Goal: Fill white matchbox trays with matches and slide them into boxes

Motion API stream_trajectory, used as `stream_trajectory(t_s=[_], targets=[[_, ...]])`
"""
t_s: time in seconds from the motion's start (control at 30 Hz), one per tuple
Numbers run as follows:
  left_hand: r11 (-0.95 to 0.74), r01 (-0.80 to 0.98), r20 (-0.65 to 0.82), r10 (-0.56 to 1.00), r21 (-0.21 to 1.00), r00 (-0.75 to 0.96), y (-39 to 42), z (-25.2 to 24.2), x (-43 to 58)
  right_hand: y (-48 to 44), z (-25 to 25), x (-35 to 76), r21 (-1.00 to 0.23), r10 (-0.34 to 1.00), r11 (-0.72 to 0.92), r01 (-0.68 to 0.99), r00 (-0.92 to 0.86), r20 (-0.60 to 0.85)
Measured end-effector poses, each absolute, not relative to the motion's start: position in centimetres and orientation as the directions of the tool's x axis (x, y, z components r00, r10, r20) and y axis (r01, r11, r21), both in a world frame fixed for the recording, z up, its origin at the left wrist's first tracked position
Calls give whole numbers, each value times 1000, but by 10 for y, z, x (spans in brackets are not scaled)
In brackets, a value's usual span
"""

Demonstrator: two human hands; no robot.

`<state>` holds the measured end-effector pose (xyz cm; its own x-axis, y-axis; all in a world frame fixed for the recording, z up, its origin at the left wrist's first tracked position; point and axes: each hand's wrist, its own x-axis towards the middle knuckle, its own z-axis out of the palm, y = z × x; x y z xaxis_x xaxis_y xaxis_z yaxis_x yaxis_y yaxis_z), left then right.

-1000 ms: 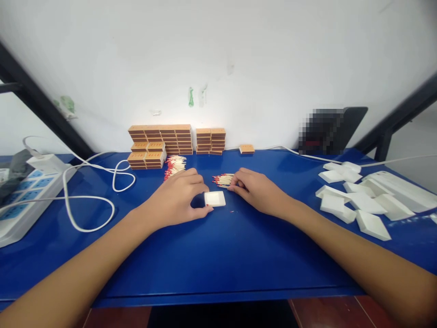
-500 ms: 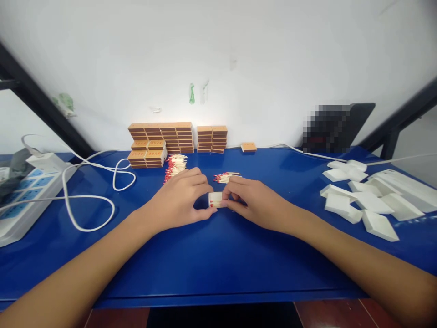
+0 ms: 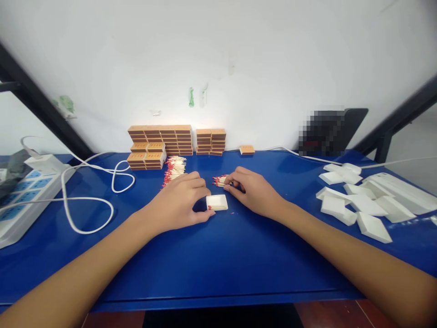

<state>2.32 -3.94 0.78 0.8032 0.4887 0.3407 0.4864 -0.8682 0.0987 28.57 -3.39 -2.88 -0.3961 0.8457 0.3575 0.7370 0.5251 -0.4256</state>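
Note:
A white matchbox tray [image 3: 218, 199] lies on the blue table with a few red-tipped matches along its near side. My left hand [image 3: 182, 200] grips the tray's left end, thumb at the near corner and fingers at the far one. Just behind the tray is a small pile of matches [image 3: 220, 181]. My right hand [image 3: 254, 189] pinches the right part of that pile between thumb and fingers, covering some of the sticks. A larger heap of matches [image 3: 175, 169] sits beyond my left hand.
Stacked matchboxes [image 3: 160, 139] stand against the wall, with a smaller stack [image 3: 210, 141] beside them. One matchbox [image 3: 246, 150] lies alone. Several white trays [image 3: 367, 203] are scattered at right. White cables [image 3: 112, 205] and a power strip [image 3: 34, 200] occupy the left.
My right hand has left the tray and moved back to the small match pile. The tray, now uncovered on its right, shows matches inside. My left hand stays at the tray.

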Motion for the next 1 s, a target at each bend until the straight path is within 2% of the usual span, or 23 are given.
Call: stream_trajectory(t_s=[0.6,0.83,1.0], targets=[[-854,509,341,514,113,787,-36,5,22,-47,-16,287,-375,880,475,796,-438,183],[-856,506,335,510,107,792,-36,7,22,-48,-16,286,-385,888,460,800,-410,207],[-855,510,343,509,95,789,-34,5,21,-47,-15,286,-379,887,462,802,-430,171]])
